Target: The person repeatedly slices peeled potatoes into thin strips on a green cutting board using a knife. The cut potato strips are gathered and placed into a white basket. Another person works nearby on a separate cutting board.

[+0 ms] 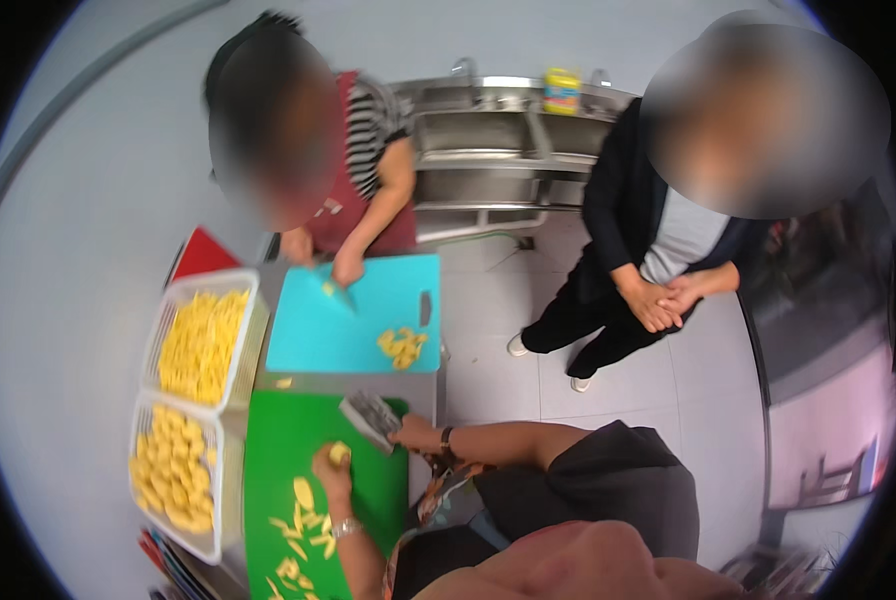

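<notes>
My left hand [332,474] grips a peeled yellow potato piece [339,452], probably potato, above the green cutting board [376,491]. In my right hand [412,434] is a cleaver [370,417]; its broad grey blade is blurred and lies over the board's far edge, apart from the potato piece. Cut slices and sticks [303,493] are scattered on the board nearest me, beside and below my left wrist.
Left of the boards stand a white basket of yellow sticks [201,349] and a white basket of peeled potatoes [171,472]. Across from me a co-worker's hand [349,268] works with a knife on a blue cutting board [358,300]. Another person [620,247] stands right, hands clasped.
</notes>
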{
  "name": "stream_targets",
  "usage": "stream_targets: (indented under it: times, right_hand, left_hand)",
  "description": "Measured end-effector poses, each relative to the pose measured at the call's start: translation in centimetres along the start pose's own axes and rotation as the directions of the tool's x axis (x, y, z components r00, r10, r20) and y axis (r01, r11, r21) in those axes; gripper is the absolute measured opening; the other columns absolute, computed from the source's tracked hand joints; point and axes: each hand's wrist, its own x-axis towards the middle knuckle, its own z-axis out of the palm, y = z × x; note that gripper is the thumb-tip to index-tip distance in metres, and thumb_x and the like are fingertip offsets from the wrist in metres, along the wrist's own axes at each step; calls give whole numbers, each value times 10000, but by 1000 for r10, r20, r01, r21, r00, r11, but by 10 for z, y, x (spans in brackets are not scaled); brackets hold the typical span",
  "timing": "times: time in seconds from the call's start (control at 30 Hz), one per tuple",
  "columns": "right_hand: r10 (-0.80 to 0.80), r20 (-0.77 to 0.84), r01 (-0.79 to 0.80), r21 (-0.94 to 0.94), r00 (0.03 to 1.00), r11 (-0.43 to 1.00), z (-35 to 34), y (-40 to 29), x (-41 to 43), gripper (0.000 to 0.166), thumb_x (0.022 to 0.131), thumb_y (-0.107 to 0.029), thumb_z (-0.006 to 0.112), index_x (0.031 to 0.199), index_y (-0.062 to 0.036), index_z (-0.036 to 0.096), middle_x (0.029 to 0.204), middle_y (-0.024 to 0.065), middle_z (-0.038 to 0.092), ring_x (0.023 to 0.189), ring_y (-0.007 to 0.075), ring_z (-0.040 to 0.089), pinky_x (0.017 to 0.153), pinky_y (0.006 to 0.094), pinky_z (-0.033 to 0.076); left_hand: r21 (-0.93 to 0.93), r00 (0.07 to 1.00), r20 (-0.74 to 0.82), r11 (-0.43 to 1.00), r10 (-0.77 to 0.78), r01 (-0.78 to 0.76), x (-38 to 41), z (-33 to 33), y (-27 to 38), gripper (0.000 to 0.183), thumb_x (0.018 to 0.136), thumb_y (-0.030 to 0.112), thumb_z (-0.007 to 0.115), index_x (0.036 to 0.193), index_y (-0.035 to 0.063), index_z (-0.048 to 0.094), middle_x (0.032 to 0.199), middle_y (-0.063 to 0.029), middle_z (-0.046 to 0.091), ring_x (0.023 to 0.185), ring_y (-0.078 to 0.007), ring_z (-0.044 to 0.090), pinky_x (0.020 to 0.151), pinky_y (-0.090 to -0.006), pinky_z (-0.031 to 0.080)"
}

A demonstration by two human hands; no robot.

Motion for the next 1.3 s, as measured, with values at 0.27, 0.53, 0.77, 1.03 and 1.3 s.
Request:
stream_targets:
  times: [0.27, 0.53, 0.77, 1.03, 1.3]
  right_hand:
    - [-48, 5, 47, 167, 999, 985, 6, 16, -5, 376, 870, -269, 600, 754, 78, 511, 471, 97, 481, 382, 196, 463, 419, 351, 419]
    - [-60, -78, 77, 239, 995, 968, 20, 26, 3, 373, 870, -259, 597, 818, 99, 505, 489, 104, 514, 394, 201, 497, 428, 353, 446]
    - [6, 10, -8, 180, 1000, 984, 5, 8, 1, 404, 884, -281, 582, 721, 89, 566, 554, 114, 540, 428, 186, 496, 437, 348, 423]
    - [-382, -81, 320, -404, 921, 857, 8, -6, -3, 237, 784, -204, 576, 715, 18, 622, 601, 189, 558, 597, 322, 587, 534, 410, 469]
    - [-478, 190, 474, -654, 857, 590, 6, -53, -70, 192, 794, -232, 598, 818, -43, 616, 719, 173, 610, 708, 364, 595, 584, 461, 460]
  left_hand:
    - [-72, 994, -90, 995, 69, -75, -35, 10, 4, 222, 786, 1, 600, 1008, 8, 610, 914, -126, 544, 864, -286, 509, 783, -382, 419]
    - [10, 995, -89, 999, 39, -39, -49, 7, 15, 285, 714, -36, 591, 980, 45, 652, 906, -121, 548, 857, -300, 498, 778, -395, 416]
    - [270, 946, 18, 909, 324, -316, -61, 5, 39, 424, 639, -79, 548, 1012, 88, 659, 977, -118, 594, 897, -316, 497, 825, -434, 399]
    - [160, 987, 43, 974, 153, -158, -101, 10, 58, 332, 682, 38, 654, 1012, 39, 626, 1087, -135, 588, 1033, -334, 530, 898, -413, 423]
    - [125, 984, -172, 992, 37, -15, -108, 9, 88, 235, 703, 100, 699, 933, 63, 664, 981, -51, 627, 944, -248, 572, 828, -359, 474]
